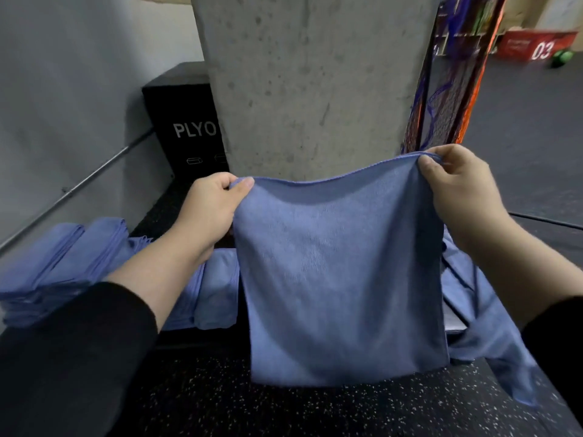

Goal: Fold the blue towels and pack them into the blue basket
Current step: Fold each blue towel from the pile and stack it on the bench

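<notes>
The held blue towel [340,272] hides the middle of the surface [205,398] and part of the folded towels [217,288]. A concrete pillar [312,83] cuts off the black box [179,115] lettering after "PLYO". Background shelving [467,23] is blurred.

I see a dark speckled surface [202,402] below my hands; folded blue towels [63,263] lie on it left of my left hand.

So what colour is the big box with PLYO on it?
Black box with white letters, seen from the head view.
</notes>
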The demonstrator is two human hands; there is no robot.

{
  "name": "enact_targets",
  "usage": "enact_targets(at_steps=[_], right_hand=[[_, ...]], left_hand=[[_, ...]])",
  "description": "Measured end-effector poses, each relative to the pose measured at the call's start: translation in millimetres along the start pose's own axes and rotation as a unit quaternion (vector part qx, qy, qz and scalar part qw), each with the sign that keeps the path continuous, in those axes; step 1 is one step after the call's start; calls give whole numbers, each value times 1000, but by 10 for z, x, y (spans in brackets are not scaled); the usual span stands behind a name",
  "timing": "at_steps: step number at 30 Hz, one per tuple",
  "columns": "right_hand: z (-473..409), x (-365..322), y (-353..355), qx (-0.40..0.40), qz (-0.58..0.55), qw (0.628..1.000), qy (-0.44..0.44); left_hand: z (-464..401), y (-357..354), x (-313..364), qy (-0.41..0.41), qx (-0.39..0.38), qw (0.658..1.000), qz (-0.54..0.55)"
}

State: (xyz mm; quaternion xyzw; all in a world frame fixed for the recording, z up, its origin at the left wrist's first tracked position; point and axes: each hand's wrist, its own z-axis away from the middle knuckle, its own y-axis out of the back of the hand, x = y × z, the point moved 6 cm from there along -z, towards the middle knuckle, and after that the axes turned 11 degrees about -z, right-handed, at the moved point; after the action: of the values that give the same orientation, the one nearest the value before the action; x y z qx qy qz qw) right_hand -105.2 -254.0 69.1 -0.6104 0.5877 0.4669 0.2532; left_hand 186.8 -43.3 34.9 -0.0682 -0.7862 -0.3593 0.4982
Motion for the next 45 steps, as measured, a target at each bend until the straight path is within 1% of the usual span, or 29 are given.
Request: enact_targets(at_steps=[2, 4, 6, 7, 9, 10, 12, 13, 14, 15, 16, 18, 19, 20, 24, 27, 28, 33, 36, 38, 41, 43, 45], right_hand=[[-339, 175, -214, -12, 50, 999, -7], [-650, 436, -429, -46, 118, 992, -25], [-736, 679, -588, -87, 195, 975, -56], [-688, 788, -660, -99, 222, 968, -61], [-400, 893, -831, -132, 245, 960, -26], [-167, 921, -943, -167, 247, 955, -5], [380, 1006, -1139, -254, 246, 936, 11], [655, 1058, -1199, -287, 238, 928, 7], [917, 1135, -1238, -317, 232, 920, 1], [1160, 1215, -1265, -352, 233, 906, 4], [1371, 1306, -1285, -395, 247, 885, 15], [1666, 1511, -1236, -473, 298, 829, 33], [1735, 1601, -1169, -493, 315, 810, 36], [1756, 1665, -1083, -500, 323, 803, 36], [1687, 1774, -783, -492, 300, 817, 27], [1659, 1743, -642, -493, 280, 823, 40], [1634, 1723, -585, -487, 274, 828, 46], [1553, 1618, -390, -435, 263, 856, 96], [1574, 1585, -405, -404, 277, 864, 116], [1561, 1567, -427, -376, 289, 875, 97], [1449, 1513, -428, -330, 270, 904, 26], [1379, 1478, -424, -318, 274, 907, 22], [1336, 1467, -402, -319, 290, 902, 33]], left_hand=[[-342, -145, -127, 17, 6, 1000, -21], [-674, -301, -319, 38, 5, 997, -63], [-806, -431, -401, 40, -9, 983, -180], [-775, -516, -396, 20, -8, 971, -237], [-528, -744, -368, -57, -20, 958, -281], [-321, -889, -377, -99, -40, 952, -288], [158, -1206, -507, -143, -120, 929, -321], [393, -1357, -604, -155, -168, 907, -354], [622, -1481, -706, -164, -215, 878, -395], [837, -1572, -813, -170, -255, 852, -425], [1034, -1618, -909, -171, -291, 831, -441], [1302, -1600, -1103, -167, -330, 808, -458], [1379, -1551, -1177, -161, -337, 803, -465], [1426, -1484, -1224, -152, -337, 801, -471], [1525, -1273, -1303, -120, -333, 797, -490], [1602, -1208, -1360, -122, -330, 781, -515], [1606, -1192, -1357, -125, -327, 782, -517], [1544, -1123, -1248, -153, -279, 808, -495], [1539, -1118, -1134, -183, -233, 809, -508], [1521, -1161, -1130, -196, -219, 808, -511], [1440, -1224, -1115, -208, -184, 817, -505], [1372, -1223, -1085, -201, -169, 831, -490], [1281, -1167, -1075, -172, -162, 845, -479]])
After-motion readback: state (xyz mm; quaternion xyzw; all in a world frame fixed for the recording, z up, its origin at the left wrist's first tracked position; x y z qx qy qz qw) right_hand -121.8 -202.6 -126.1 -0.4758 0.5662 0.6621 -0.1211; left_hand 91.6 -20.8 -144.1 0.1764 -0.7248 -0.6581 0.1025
